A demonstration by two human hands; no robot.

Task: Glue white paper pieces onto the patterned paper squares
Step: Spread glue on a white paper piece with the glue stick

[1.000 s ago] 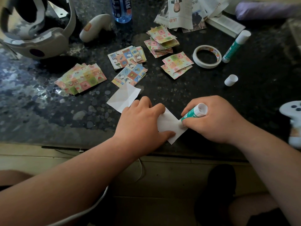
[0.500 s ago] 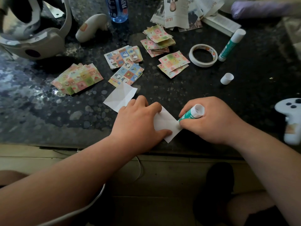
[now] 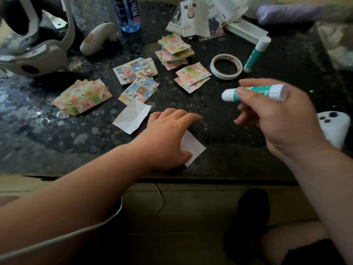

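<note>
Left hand (image 3: 168,138) lies flat, fingers out straight, palm and thumb pressing the white piece (image 3: 193,148) to the table (image 3: 219,123) near the front edge. Only the piece's right corner shows past the thumb.

Right hand (image 3: 277,121) is up off the table, well right of the piece, with thumb and fingers curled round the glue stick (image 3: 256,91). The stick's long axis runs about left-right, with one white end toward the left hand. It touches no paper. Blurred, so can't tell if that end is capped.

Key relation: the squares all lie beyond the left hand, further up the table.
- Blue stack (image 3: 139,90): up-left, just past a second white piece (image 3: 131,116).
- Pink-green pair (image 3: 193,76): straight ahead, roughly between the two hands.
- Pink-green fan (image 3: 84,96): far left.

The left hand is nearer to all of them, and the right is busy with the stick. Judgement: the glued piece likely goes to a square next, a left-hand job or one needing the stick put down.

Tape roll (image 3: 226,66) and spare stick (image 3: 257,54) sit beyond the right hand.
</note>
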